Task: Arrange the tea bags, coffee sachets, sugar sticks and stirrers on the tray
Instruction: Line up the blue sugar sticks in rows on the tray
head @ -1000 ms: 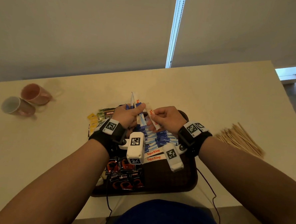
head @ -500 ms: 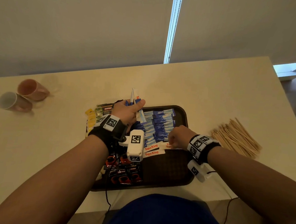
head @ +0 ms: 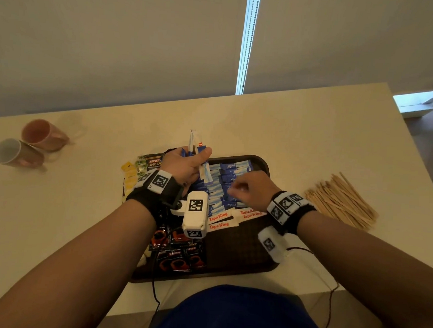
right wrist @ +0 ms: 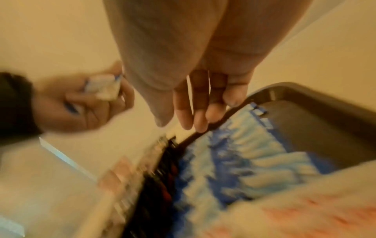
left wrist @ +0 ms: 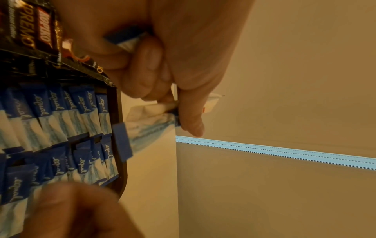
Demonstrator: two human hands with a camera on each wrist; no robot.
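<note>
I see the tabletop carrying a brown tray lined with blue sugar sticks. My left hand clamps several sticks above the tray's far-left corner; my right hand, fingers relaxed, hovers over the rows.

Paper sugar sticks, wood stirrers, textured tray

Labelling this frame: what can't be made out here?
- Right wrist view: motion blur; sachet print unreadable, right hand contact unclear.
- Head view: left hand hides how many sugar sticks it grips.
- Head view: wrist camera covers part of the tray.
- Head view: yellow tea bags too small to read.
</note>
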